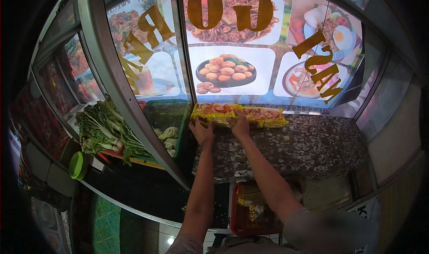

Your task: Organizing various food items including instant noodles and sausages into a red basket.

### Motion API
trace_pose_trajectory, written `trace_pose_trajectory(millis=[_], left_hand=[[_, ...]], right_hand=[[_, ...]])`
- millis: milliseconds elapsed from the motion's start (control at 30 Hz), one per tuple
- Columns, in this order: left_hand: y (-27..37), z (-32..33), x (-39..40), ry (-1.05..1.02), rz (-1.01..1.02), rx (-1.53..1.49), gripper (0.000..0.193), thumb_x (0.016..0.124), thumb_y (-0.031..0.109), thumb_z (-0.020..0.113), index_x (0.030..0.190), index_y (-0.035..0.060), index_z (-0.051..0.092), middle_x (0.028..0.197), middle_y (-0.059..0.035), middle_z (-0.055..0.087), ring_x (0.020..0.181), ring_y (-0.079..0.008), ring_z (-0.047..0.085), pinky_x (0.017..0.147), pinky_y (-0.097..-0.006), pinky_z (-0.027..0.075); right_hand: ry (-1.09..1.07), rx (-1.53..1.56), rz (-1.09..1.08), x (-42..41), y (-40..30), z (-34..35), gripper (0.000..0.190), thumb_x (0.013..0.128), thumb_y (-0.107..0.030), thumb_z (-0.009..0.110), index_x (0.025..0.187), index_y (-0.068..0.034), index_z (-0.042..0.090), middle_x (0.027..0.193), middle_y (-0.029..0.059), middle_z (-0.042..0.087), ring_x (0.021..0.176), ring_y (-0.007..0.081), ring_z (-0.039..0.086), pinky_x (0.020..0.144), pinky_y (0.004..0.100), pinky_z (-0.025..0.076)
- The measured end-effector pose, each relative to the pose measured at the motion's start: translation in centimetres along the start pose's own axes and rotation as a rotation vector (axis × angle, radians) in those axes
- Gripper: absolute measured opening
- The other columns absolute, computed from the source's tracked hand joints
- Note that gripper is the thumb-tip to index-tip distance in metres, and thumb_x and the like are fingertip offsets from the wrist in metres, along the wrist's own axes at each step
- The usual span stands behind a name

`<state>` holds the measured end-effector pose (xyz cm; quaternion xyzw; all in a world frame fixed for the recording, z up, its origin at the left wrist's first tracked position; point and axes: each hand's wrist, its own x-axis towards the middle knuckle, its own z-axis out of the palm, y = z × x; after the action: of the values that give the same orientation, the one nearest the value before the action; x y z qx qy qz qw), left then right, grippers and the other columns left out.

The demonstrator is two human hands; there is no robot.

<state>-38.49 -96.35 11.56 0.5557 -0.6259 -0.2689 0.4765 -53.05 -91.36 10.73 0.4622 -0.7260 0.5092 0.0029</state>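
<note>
Two yellow plastic-wrapped packs, apparently of noodles, lie end to end along the back of a shelf with a pebble-patterned cover. My left hand (202, 133) is at the near left end of the left noodle pack (218, 109). At that pack's right end, my right hand (240, 126) has its fingers over the top and its thumb at the front. Both hands hold this pack between them. Touching it on the right is the other noodle pack (266, 115). My fingertips are partly hidden against the wrappers.
The pebble-patterned shelf (301, 150) meets a glass window with food pictures (231, 70). Left of a metal frame post (120, 83) are leafy greens (104, 126) and a green plastic crate (182, 133) holding pale vegetables. A green bowl (76, 165) stands farther left. Below sits a red tray (235, 217) with packages.
</note>
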Motion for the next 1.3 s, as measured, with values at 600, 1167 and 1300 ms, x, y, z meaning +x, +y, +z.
trace_pose_trajectory(millis=[600, 1167, 1300], left_hand=[[1.7, 0.6, -2.1, 0.014, 0.044, -0.036, 0.055, 0.082, 0.017, 0.071, 0.127, -0.0018, 0.047, 0.129, -0.0254, 0.040, 0.123, -0.0422, 0.044, 0.099, -0.0464, 0.042], [5.3, -5.3, -21.7, -0.677, 0.374, -0.401, 0.040, 0.105, 0.026, 0.042, 0.074, 0.0021, 0.035, 0.065, 0.0012, 0.026, 0.063, -0.0091, 0.025, 0.054, -0.0312, 0.024], [4.4, -5.9, -25.8, -0.671, 0.281, -0.378, 0.036, 0.102, 0.022, 0.050, 0.075, -0.0026, 0.046, 0.063, -0.0060, 0.040, 0.060, -0.0113, 0.034, 0.054, -0.0303, 0.031]], right_hand=[[0.079, -0.064, -0.056, 0.4, -0.9, -0.9, 0.052, 0.084, -0.011, 0.067, 0.133, -0.001, 0.053, 0.137, 0.0230, 0.051, 0.130, 0.0358, 0.046, 0.109, 0.0427, 0.037], [0.175, 0.278, 0.176, -18.8, 3.6, -22.1, 0.017, 0.090, -0.016, 0.068, 0.098, -0.001, 0.070, 0.090, 0.0093, 0.070, 0.080, 0.0151, 0.067, 0.070, 0.0310, 0.053], [0.175, 0.190, 0.254, -23.8, 4.8, -24.8, 0.018, 0.089, -0.017, 0.069, 0.098, -0.002, 0.070, 0.092, 0.0085, 0.071, 0.079, 0.0158, 0.066, 0.071, 0.0312, 0.052]])
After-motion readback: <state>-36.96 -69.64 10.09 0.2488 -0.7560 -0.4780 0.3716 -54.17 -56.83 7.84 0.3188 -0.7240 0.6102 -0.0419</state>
